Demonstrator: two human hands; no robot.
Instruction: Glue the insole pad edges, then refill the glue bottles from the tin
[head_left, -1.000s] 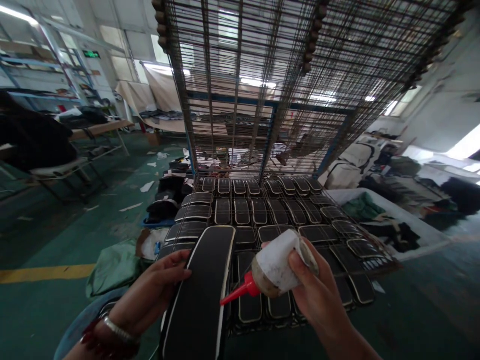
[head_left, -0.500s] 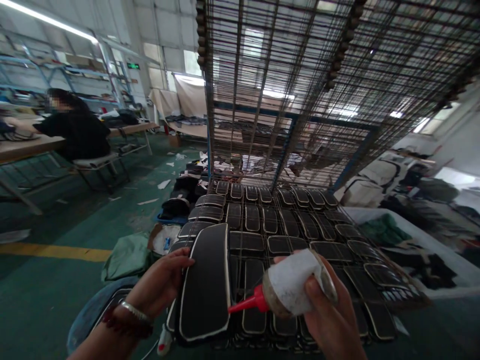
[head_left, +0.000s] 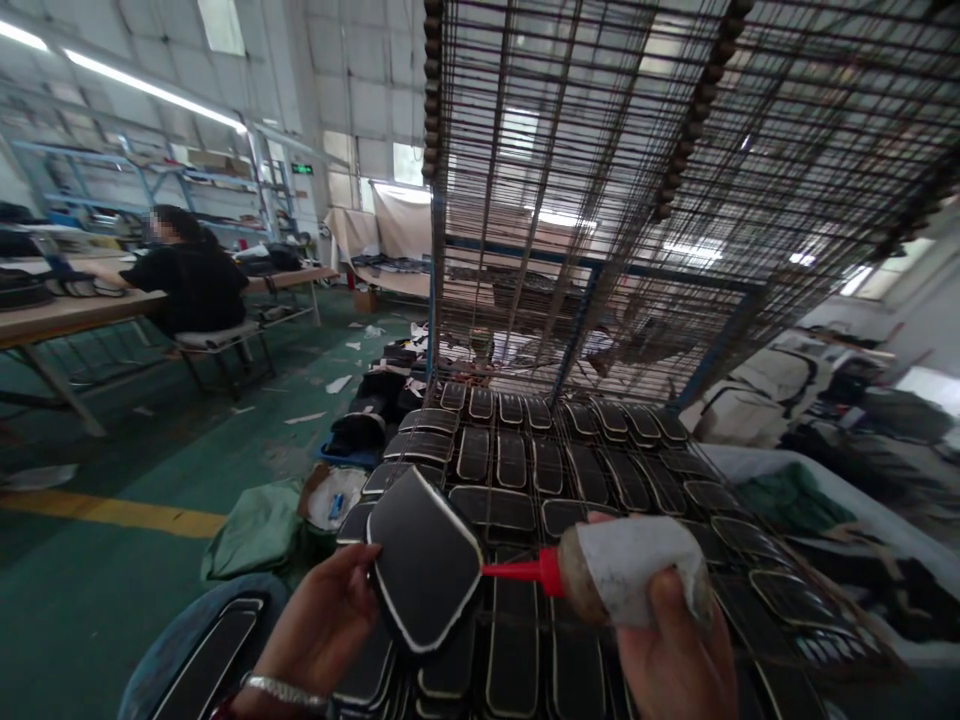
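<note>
My left hand (head_left: 322,625) grips the left edge of a black panel with a pale glued border (head_left: 424,565), held tilted above the rack. My right hand (head_left: 675,655) is wrapped round a white squeeze bottle with a red nozzle (head_left: 626,575). The nozzle tip touches the panel's right edge. Below both hands a wire rack (head_left: 750,585) carries several similar black panels (head_left: 551,470) laid in rows. Another black panel (head_left: 206,660) lies on my lap at the lower left.
Tilted wire racks (head_left: 637,180) rise behind and above the laid panels. A person in black (head_left: 191,280) sits at a long wooden table (head_left: 67,315) at the left. Green bag (head_left: 251,525) and scraps lie on the green floor. Bags fill a white bin (head_left: 817,500) at the right.
My left hand has turned the black panel so it shows shorter and more tilted. The bottle has swung level, its nozzle now at the panel's right edge. The camera tilted upward.
</note>
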